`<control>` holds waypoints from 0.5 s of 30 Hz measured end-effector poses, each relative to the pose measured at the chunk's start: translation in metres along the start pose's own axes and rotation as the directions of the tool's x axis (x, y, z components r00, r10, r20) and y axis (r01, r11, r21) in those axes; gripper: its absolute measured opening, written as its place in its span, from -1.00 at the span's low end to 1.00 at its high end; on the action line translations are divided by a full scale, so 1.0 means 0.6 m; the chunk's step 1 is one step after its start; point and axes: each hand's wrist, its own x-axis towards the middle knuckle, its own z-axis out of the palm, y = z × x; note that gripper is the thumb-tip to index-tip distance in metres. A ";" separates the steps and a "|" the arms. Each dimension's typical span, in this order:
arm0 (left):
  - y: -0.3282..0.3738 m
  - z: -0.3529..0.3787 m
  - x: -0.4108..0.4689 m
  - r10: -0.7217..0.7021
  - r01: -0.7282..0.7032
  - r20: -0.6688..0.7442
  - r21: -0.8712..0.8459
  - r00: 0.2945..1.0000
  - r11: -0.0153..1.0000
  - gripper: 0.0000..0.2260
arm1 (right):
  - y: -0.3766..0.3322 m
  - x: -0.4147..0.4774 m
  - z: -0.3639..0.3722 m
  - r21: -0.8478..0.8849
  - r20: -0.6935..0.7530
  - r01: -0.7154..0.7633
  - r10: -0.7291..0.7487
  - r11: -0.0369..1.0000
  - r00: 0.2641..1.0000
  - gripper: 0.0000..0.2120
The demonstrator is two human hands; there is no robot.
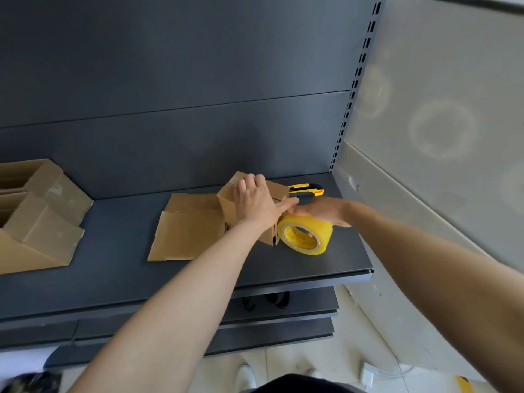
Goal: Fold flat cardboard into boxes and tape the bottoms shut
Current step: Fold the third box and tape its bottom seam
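Cardboard box (226, 201), small and folded up, stands at the centre of the frame on a stack of flat cardboard (184, 229). Left hand (256, 201) lies spread over its top, fingers straight, thumb reaching right. Right hand (320, 211) rests on the yellow tape roll (304, 234) touching the box's right side (too blurred to tell if it grips). A yellow utility knife (307, 190) lies just behind. More folded boxes (42, 211) sit at the far left of the dark shelf (113, 265).

The shelf (119, 268) is dark matt metal. The box (226, 202) is plain brown cardboard, matt. The tape roll (307, 232) is glossy yellow plastic film.
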 end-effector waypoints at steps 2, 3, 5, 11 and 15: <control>-0.011 -0.001 0.001 0.007 -0.007 0.022 -0.005 1.000 1.000 -0.16 | 0.015 -0.009 -0.002 0.201 0.169 -0.027 -0.007 0.979 0.986 -0.22; -0.012 -0.003 0.002 0.014 -0.014 0.037 -0.015 0.999 1.000 -0.16 | 0.016 -0.014 -0.002 0.232 0.221 -0.043 -0.010 0.972 0.975 -0.26; -0.011 -0.006 0.009 0.041 -0.039 0.065 -0.029 0.997 0.999 -0.19 | 0.015 -0.015 -0.002 0.209 0.227 -0.058 0.009 0.976 0.974 -0.23; -0.022 -0.004 0.011 0.094 -0.094 0.095 0.002 0.991 0.996 -0.24 | -0.029 -0.009 0.023 -0.035 0.056 -0.103 0.105 0.994 0.993 -0.32; -0.035 0.001 0.011 0.112 -0.110 0.161 -0.023 0.980 0.994 -0.16 | -0.020 -0.021 0.037 0.110 0.285 -0.132 0.096 0.985 0.954 -0.50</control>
